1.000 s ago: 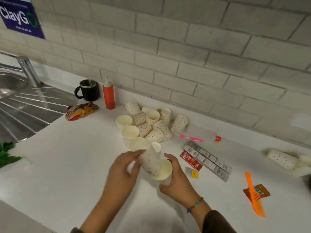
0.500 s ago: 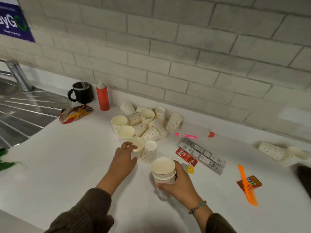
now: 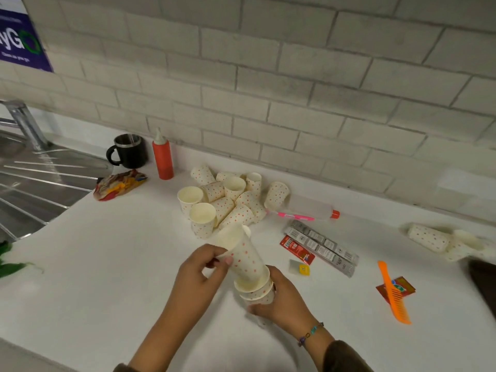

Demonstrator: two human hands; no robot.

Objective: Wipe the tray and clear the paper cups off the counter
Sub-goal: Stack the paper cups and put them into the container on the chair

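Note:
My right hand [image 3: 284,304] grips a short stack of dotted paper cups [image 3: 259,289] just above the white counter [image 3: 94,277]. My left hand [image 3: 200,275] pinches another dotted paper cup [image 3: 243,255], tilted, with its base slipped into the top of that stack. Behind them a pile of several loose paper cups [image 3: 230,202] lies near the wall, some upright, some on their sides. More cups [image 3: 432,238] lie at the far right. No tray is in view.
A black mug [image 3: 130,154], a red squeeze bottle [image 3: 163,157] and a crumpled wrapper [image 3: 118,183] sit back left beside the steel sink drainer [image 3: 29,183]. Sachet packets [image 3: 319,245], a pink toothbrush [image 3: 294,216] and an orange comb [image 3: 393,292] lie to the right.
My left hand reached to the pile, picked up a cup and brought it back into the stack my right hand holds. The camera view shifted slightly.

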